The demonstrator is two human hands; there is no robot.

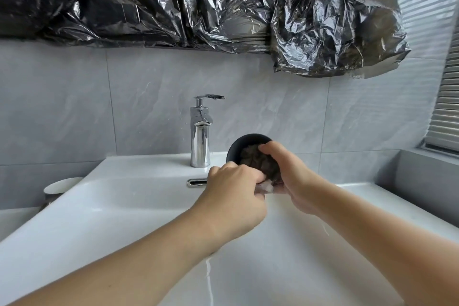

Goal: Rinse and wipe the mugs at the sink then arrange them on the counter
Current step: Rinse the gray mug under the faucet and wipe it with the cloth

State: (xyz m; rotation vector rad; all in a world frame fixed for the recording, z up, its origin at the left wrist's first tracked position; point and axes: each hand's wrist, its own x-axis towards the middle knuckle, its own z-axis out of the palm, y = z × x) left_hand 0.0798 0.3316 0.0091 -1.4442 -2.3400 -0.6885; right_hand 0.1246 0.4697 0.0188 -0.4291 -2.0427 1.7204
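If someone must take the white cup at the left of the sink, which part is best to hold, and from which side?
Probably the upper wall of the white cup, just below its rim, coming from above and from the left: it stands upright with the mouth up, the sink edge hides its right side and lower body, and no handle is visible.

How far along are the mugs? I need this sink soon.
Midway at best. In hand: the left hand holds the black mug over the sink while the right hand works a dark cloth inside it. Nothing looks arranged yet; a white mug stands left of the basin, state unclear.
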